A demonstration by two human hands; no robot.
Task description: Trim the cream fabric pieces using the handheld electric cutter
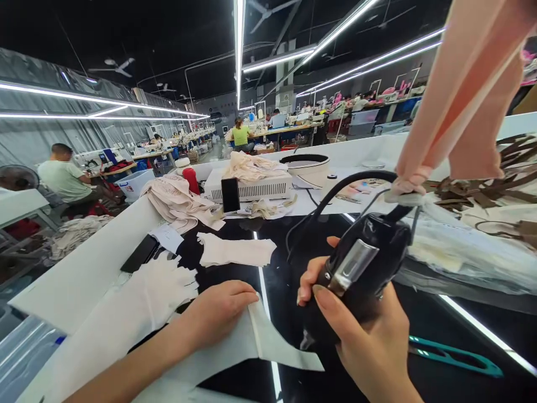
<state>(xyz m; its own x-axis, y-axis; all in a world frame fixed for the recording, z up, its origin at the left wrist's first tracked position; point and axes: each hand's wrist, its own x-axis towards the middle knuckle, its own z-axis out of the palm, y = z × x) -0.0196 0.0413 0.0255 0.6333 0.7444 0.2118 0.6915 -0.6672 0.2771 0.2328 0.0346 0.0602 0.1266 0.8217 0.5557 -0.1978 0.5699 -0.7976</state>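
My left hand (222, 310) presses its closed fingers on the edge of a white cloth piece (272, 336), which has a raised seam or fold running down from the fingertips. In my right hand (369, 336) is a black corded power tool (369, 257) with a silver plate on its side; its working end is hidden. A knotted pink cloth strip (444, 112) hangs from above and ties on at the tool's cord end. Beyond my left hand lies a small stack of cream cloth pieces (237, 252). A larger white stack with notched edges (155, 296) sits to the left.
A teal-handled tool (457, 355) lies on the black glossy tabletop at right. Behind are a white vented box (251, 187) topped with cloth, a phone (230, 195), a round container (308, 168) and a beige cloth pile (180, 201). Plastic-wrapped material (474, 260) lies right.
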